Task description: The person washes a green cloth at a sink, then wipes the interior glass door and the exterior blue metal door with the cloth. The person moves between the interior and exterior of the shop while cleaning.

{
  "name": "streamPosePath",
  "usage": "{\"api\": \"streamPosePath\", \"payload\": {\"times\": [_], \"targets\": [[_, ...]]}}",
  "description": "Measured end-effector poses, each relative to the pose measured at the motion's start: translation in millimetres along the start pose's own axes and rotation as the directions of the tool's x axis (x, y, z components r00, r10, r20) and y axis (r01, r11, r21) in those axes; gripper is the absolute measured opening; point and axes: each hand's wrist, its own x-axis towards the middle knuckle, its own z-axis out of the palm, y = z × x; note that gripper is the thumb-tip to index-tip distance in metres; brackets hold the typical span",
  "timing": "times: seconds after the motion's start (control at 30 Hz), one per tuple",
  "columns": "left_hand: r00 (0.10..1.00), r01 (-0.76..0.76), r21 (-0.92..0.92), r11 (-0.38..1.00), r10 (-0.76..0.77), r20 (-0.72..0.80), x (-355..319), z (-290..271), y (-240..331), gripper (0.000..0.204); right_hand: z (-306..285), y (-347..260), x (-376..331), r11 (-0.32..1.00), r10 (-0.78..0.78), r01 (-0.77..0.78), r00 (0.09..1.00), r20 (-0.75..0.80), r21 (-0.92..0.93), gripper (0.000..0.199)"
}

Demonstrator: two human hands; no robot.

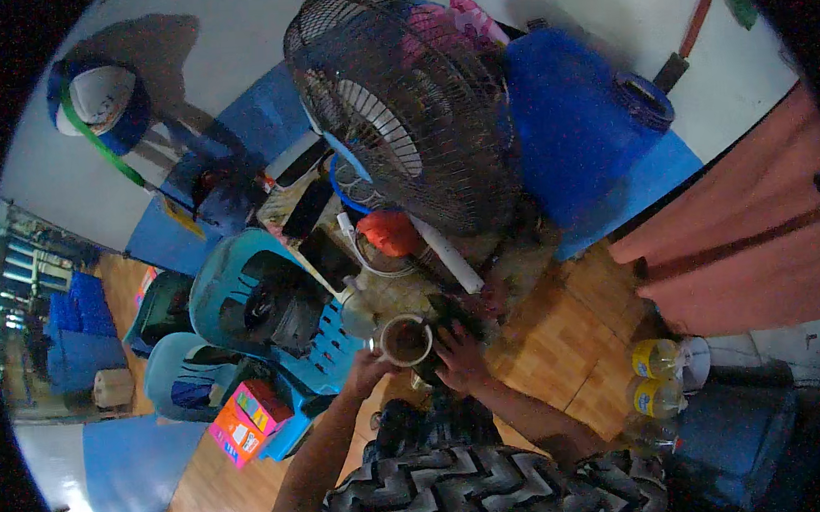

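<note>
Head view: the left hand gripped the mug at its nine o'clock side, steadying it, while the right hand's fingers pressed a dark object at three o'clock.

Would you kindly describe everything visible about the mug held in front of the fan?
The mug is a round, pale cup seen from above, its open mouth showing a dark brownish inside. It sits roughly upright, below the fan. The left hand grips it at its left side, apparently by a handle; the right hand lies just beside its right rim, over a dark object.
</note>
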Motion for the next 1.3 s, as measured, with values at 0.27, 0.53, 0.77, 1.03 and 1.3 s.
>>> {"api": "streamPosePath", "payload": {"times": [0.27,0.53,0.77,1.03,1.3], "targets": [[0.948,-0.002,-0.34,0.94,-0.107,-0.3,-118,-42,-39,0.014,68,-24,180,0.999,-0.039,0.036,0.995,0.089,0.037,0.06],[0.958,-0.026,-0.296,0.955,-0.061,-0.282,-118,-28,-44,0.017,22,-16,89,0.996,-0.009,-0.005,0.987,0.161,0.086,0.058],[0.975,-0.2,-0.18,0.963,0.178,-0.132,-47,28,-29,0.024,-21,120,-32,0.991,0.112,-0.109,0.993,-0.036,0.073,0.056],[0.951,-0.309,0.348,0.885,0.279,0.134,70,67,-39,0.022,-25,265,12,0.861,0.447,-0.477,0.875,-0.188,-0.176,0.049],[0.968,-0.236,0.097,0.967,0.226,0.109,99,75,11,0.025,-54,178,-33,0.922,0.358,-0.339,0.93,0.079,-0.188,0.036]]}}
